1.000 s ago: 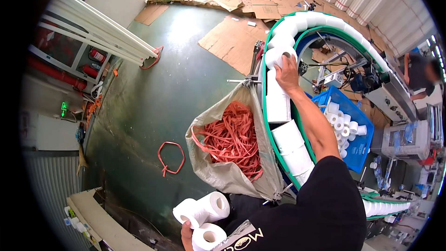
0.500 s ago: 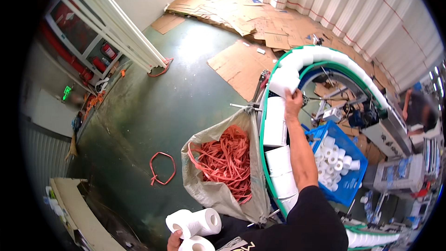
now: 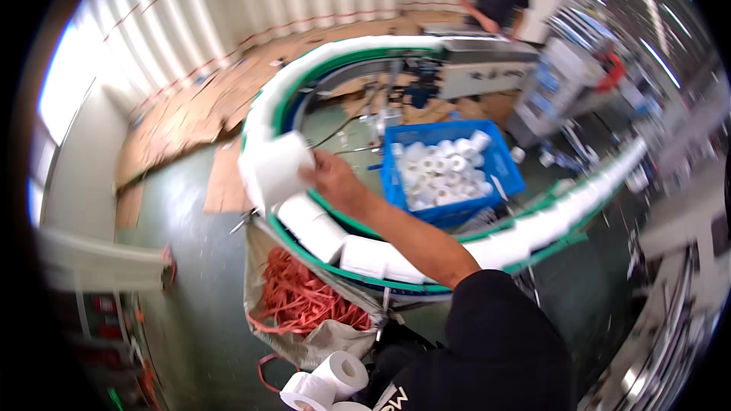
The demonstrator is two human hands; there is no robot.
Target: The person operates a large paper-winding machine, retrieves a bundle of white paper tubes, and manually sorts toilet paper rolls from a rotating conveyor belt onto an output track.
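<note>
My right hand (image 3: 336,181) grips the edge of a white toilet paper roll (image 3: 280,169), raised a little over the left bend of a curved conveyor (image 3: 283,116) with green side rails. More white rolls (image 3: 314,233) lie on the belt nearer to me. At the lower edge, toilet paper rolls (image 3: 340,374) are bunched in front of my body, three of them in sight. My left hand is almost wholly hidden beneath them; only a bit of finger shows, and it holds the rolls.
A blue crate (image 3: 449,219) of small rolls stands inside the conveyor's curve. Beneath the near left bend hangs a sack (image 3: 283,344) of red straps (image 3: 312,297). At the far right a person (image 3: 499,1) bends over the machine (image 3: 487,76). Cardboard (image 3: 179,158) covers the far floor.
My view has swung to the right. The roll under my right hand was among the others on the belt and is now pulled up and apart. My left hand still holds its rolls.
</note>
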